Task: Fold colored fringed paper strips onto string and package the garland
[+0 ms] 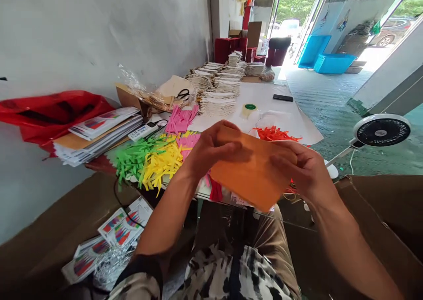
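Between my hands, above the table's near edge, is an orange sheet (251, 176) of paper or thin felt, tilted and slightly blurred. My left hand (216, 143) grips its left upper edge, thumb on the near face. On the right side, my right hand (302, 165) pinches the sheet with the thumb in front; the fingers behind are partly hidden. Just beyond the sheet lie orange-red fringed strips (276, 134). Left of my left hand are yellow strips (165, 159), green strips (135, 157) and pink strips (181, 118).
Stacks of tied white bundles (220, 93) run along the wall. A tape roll (248, 110), black phone (283, 98) and scissors (183, 94) lie on the table. A fan (381, 130) stands right. Printed sheets (99, 121) are piled left, beside a red bag (62, 110).
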The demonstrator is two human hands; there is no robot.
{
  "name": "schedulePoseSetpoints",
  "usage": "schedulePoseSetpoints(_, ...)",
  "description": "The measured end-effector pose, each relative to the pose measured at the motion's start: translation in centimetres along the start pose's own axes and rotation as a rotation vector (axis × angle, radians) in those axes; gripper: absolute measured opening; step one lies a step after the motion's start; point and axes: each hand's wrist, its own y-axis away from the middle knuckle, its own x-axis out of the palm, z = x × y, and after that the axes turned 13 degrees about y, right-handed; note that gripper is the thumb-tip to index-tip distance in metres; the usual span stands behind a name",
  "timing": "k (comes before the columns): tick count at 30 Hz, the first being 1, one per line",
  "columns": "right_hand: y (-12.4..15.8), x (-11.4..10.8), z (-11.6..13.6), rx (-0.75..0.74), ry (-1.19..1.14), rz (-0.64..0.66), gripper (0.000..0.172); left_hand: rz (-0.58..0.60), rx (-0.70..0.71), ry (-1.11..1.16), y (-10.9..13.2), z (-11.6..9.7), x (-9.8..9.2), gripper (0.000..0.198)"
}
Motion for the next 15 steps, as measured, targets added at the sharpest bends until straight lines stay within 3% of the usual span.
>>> schedulePoseSetpoints(4, 3.3, -1.0, -1.6, 0.199, -0.175, -0.084, 0.034, 0.17, -0.225, 0.137, 0.0, 2.4, 1.6, 0.072)
schedulePoseSetpoints(10, 9.8, -3.4, -5.5, 0.482, -0.217, 0.134, 0.037, 0.365, -0.532, 0.227, 1.1, 8.8, 4.3, 0.077)
schedulePoseSetpoints(15, 13.6, -2.7, -8.1, 0.665, -0.241, 0.193, 0.041, 0.534, -0.716, 0.203, 2.2, 14.0, 6.0, 0.08)
